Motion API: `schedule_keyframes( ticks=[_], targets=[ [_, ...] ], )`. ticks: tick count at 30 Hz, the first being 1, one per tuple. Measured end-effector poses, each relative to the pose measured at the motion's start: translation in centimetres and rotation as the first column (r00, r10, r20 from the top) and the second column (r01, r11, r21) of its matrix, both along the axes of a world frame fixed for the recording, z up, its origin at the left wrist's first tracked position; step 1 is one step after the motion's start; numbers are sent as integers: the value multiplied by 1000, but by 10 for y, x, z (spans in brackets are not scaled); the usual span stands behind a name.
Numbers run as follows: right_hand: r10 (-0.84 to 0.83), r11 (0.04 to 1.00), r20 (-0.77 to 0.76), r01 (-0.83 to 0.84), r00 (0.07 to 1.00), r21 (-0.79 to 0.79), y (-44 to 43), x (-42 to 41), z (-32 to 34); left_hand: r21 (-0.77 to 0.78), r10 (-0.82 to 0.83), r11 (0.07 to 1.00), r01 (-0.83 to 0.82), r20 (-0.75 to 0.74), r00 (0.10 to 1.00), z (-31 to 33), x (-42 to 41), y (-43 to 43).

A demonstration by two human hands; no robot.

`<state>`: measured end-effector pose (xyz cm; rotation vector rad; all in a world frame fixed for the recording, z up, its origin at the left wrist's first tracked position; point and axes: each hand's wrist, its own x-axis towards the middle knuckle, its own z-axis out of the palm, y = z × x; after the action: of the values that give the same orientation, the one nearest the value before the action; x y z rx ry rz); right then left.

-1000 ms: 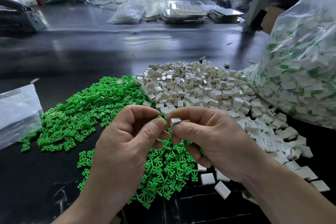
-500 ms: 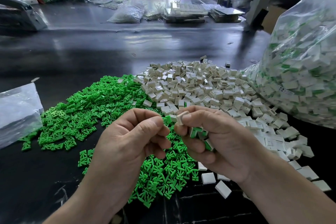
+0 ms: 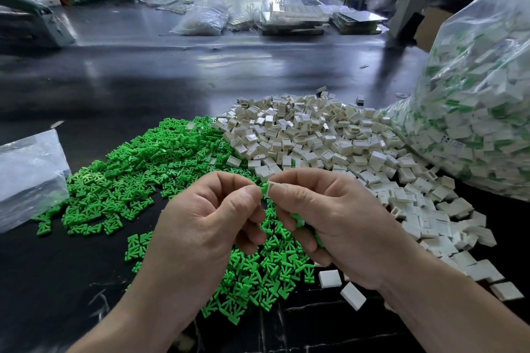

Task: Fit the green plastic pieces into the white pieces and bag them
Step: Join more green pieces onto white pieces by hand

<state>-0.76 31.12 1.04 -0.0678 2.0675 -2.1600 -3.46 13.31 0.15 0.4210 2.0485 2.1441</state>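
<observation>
A heap of green plastic pieces (image 3: 137,172) spreads over the dark table at left and centre. Beside it on the right lies a heap of white pieces (image 3: 315,137). My left hand (image 3: 206,226) pinches a green piece (image 3: 264,190) between thumb and forefinger. That green piece meets a white piece (image 3: 270,187) pinched by my right hand (image 3: 332,223). More green and white pieces (image 3: 298,219) show inside my right palm under the curled fingers. A large clear bag (image 3: 473,112) of assembled white-and-green pieces bulges at the right.
A flat clear plastic bag (image 3: 25,175) lies at the left edge. Loose white pieces (image 3: 352,295) sit near the front beside my right wrist. Across the dark table (image 3: 172,71), bags and trays of parts (image 3: 289,17) line the far side under a metal frame.
Both hands have risen slightly and closed together. The white piece in my right fingertips has turned and now meets the green piece in my left fingertips.
</observation>
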Motion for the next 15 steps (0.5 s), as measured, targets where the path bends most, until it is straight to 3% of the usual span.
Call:
schedule_keyframes(
  ticks=[5, 13, 15],
  targets=[
    [87, 985, -98, -71, 991, 157, 4, 0, 0, -48, -119, 991, 123, 76, 990, 6, -6, -7],
    [210, 881, -83, -151, 974, 449, 12, 2, 3, -115, -273, 950, 292, 158, 949, 9, -9, -14],
    [221, 873, -78, -161, 972, 460, 11, 2, 4, -97, -285, 947, 306, 180, 941, 7, -10, -15]
  ],
)
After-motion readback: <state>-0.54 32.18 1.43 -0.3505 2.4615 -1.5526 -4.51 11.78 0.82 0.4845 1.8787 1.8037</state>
